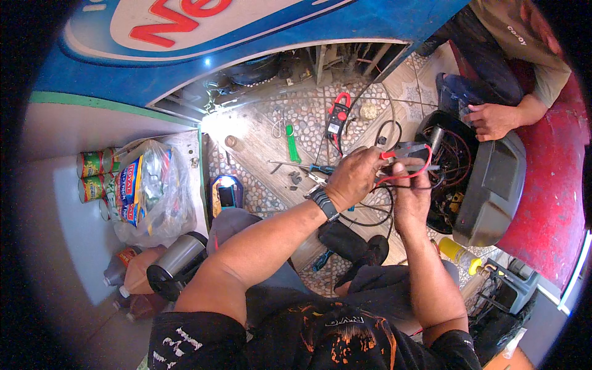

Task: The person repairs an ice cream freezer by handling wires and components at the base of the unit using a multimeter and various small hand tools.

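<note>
My left hand [357,177], with a dark watch on its wrist, is closed around a red-handled tool [387,155] whose grey end points right. Just beside it, my right hand [412,200] pinches a thin red wire [427,161] that loops up between both hands. Its fingertips are partly hidden. Both hands are at the left edge of an open black housing [453,197] with wires inside and a silver cylinder [436,139] at its top. A red-and-black clamp meter [337,118] lies on the floor beyond my left hand.
A co-worker's hand [496,121] rests by the housing's grey cover [493,191]. A blue-handled screwdriver [317,168] and a green-handled tool [292,145] lie on the floor. A plastic bag of packages [157,197] is at left, a yellow canister [455,250] at right. Bright light glares near the blue panel [246,49].
</note>
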Available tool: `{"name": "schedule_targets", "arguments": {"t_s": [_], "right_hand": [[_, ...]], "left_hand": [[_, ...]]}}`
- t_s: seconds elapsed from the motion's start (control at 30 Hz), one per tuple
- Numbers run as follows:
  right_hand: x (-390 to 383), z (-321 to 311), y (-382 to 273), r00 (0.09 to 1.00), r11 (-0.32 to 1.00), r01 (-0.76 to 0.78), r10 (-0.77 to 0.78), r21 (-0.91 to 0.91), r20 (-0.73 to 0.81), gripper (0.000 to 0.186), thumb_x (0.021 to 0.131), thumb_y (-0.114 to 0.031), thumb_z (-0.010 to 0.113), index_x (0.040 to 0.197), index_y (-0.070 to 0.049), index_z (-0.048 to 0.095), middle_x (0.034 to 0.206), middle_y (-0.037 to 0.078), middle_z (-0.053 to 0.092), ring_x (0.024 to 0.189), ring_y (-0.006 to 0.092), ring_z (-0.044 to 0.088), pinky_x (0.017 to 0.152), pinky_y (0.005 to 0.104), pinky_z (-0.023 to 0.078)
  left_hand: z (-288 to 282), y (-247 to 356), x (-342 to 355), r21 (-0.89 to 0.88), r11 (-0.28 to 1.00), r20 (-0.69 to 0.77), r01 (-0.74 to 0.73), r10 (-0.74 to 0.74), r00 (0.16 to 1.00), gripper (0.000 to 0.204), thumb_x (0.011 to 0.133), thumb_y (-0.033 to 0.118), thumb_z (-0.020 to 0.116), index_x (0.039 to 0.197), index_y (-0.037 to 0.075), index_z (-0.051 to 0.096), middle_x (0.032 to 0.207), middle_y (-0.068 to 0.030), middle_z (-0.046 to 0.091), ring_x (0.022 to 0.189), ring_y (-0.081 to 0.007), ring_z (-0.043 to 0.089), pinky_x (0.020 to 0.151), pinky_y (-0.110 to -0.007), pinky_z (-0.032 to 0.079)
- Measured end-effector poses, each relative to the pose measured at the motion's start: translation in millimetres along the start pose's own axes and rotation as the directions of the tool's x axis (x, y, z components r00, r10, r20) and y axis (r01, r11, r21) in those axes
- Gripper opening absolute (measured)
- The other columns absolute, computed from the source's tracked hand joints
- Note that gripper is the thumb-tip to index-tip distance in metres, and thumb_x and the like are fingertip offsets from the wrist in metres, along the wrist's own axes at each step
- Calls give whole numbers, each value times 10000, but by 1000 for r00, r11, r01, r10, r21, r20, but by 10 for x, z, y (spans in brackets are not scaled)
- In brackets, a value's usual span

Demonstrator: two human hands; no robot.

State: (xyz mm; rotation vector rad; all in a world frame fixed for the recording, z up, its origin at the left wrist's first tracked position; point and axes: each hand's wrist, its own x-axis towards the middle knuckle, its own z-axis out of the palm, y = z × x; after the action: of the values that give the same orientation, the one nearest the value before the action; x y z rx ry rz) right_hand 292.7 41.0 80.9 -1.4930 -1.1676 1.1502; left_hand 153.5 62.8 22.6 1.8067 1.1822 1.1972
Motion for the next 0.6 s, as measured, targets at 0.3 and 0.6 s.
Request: {"name": "schedule_targets", "arguments": {"t_s": [0.3,0.6], "right_hand": [[190,-162,-211,982,999,-44,47,-20,185,367,991,-197,619,1310,-35,533,1067,41,622,952,126,581,805,293,509],[311,-272,-212,992,986,125,-121,-114,38,242,998,-237,619,1126,-32,600,1008,34,635,901,120,579,805,290,482]], "left_hand": [[20,25,9,-21,994,125,104,-101,987,135,954,70,566,1074,12,546,932,-215,614,896,-432,604,774,-489,482],[-142,-9,126,-216,944,264,251,-191,945,317,981,141,561,1272,24,515,1062,-192,662,1007,-325,666,882,-400,516]]}}
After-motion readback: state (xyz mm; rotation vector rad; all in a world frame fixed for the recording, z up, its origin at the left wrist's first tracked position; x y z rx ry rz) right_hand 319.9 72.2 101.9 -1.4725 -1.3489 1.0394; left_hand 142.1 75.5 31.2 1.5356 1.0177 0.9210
